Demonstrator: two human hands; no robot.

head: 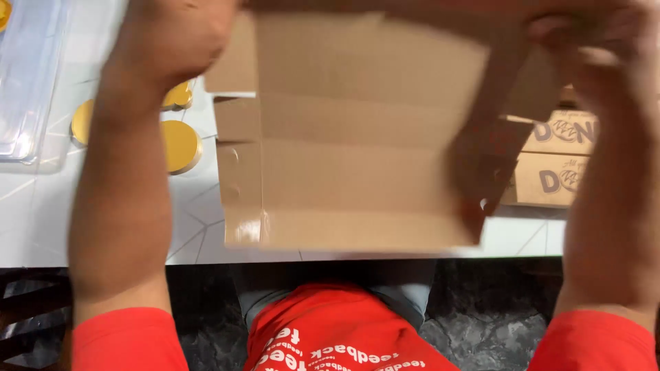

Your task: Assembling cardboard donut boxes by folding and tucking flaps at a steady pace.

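Observation:
A flat brown cardboard box blank (357,137) with fold creases is held up above the white table's (41,220) near edge. My left hand (172,38) grips its upper left corner. My right hand (598,48) grips the upper right side, where a flap bends down. Both hands are blurred. Both forearms reach up from red sleeves at the bottom of the view.
Round gold discs (180,145) lie on the table to the left of the cardboard. A clear plastic tray (27,75) sits at the far left. Printed brown boxes (557,161) are stacked at the right. A dark floor shows below the table edge.

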